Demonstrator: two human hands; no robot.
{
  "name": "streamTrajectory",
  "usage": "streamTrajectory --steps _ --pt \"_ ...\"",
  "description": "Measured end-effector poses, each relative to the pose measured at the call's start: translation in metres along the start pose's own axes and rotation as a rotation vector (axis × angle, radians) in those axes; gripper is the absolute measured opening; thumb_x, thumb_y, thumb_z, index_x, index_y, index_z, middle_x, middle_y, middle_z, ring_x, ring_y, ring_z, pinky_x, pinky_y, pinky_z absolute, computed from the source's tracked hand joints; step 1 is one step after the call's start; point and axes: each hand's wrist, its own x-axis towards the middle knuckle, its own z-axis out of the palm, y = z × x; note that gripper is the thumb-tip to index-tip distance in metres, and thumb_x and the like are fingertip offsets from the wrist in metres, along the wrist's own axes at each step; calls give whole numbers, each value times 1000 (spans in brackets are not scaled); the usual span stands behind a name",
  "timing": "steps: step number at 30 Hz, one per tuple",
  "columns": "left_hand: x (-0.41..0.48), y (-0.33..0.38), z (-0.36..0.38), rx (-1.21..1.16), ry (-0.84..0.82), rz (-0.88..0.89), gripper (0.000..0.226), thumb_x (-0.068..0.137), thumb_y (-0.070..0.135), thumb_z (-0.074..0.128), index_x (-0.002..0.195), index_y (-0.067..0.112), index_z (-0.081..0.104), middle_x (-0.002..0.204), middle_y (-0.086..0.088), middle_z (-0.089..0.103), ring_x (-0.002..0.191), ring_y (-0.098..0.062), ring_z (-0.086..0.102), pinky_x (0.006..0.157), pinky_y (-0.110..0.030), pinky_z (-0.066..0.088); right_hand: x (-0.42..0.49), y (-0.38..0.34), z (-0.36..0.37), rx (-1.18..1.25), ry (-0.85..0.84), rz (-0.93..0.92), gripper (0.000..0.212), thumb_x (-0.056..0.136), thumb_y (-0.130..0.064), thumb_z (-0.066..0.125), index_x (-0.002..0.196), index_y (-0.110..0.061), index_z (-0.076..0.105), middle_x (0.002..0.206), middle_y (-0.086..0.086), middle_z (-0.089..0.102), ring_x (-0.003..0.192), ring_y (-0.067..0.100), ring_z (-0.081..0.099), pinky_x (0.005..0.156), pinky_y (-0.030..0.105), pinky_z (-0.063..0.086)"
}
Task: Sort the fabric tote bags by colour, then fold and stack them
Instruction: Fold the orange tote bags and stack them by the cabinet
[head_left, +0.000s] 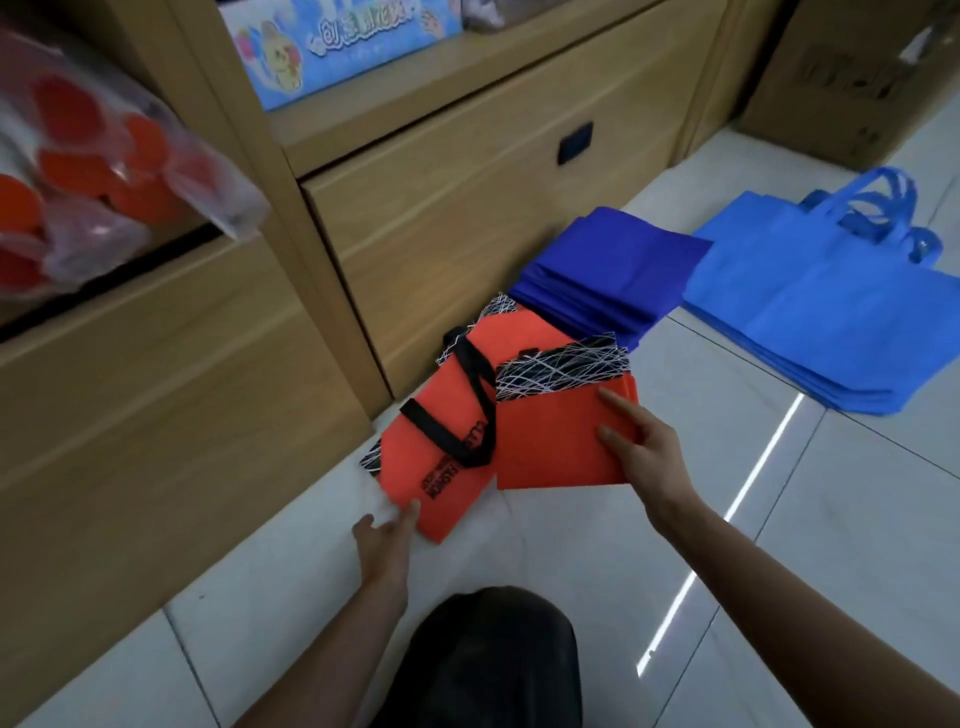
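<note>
Furthest left, a clear plastic bag (104, 176) of round orange pieces hangs out over the front of a wooden cabinet (441, 208), and a blue printed box (337, 47) sits on the shelf above the drawers. On the white tiled floor (857, 519) at the cabinet's foot lies a flat orange tote bag (441, 441), its black handles (462, 410) sprawled across its face and a black-and-white scribble pattern showing at its edges. The person's left hand (387, 525) reaches to its near corner with fingers straight and relaxed, the fingertips just touching the fabric and holding nothing; the hand is somewhat blurred. A dark-clothed knee (493, 654) fills the bottom centre.

Just right of the flat bag, overlapping its edge, is a folded orange bag (550, 441) with the scribble lining showing along its top. The right hand (639, 447) grips its right edge, two digits lying on top of the fabric and the others hidden.

Behind, against the cabinet, rests a dark blue stack (608, 270) of folded bags. Further right a pile of light blue tote bags (821, 312) lies unfolded, handles pointing away, with a cardboard box (841, 78) beyond it.
</note>
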Motion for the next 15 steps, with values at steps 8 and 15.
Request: streamTrajectory --steps 8,15 --pt "21 24 22 -243 -116 -124 31 82 18 71 106 1 60 98 -15 64 85 -27 60 62 -30 51 22 40 12 -292 81 -2 45 92 -7 54 131 -29 54 133 3 53 118 22 52 102 42 43" --pt "-20 72 32 -269 -243 484 36 96 41 46 128 23 44 123 0 55 106 -15 56 88 -34 49 20 47 5 -371 72 -12 45 94 -6 51 133 -29 52 133 0 54 116 17 50 99 32 41"
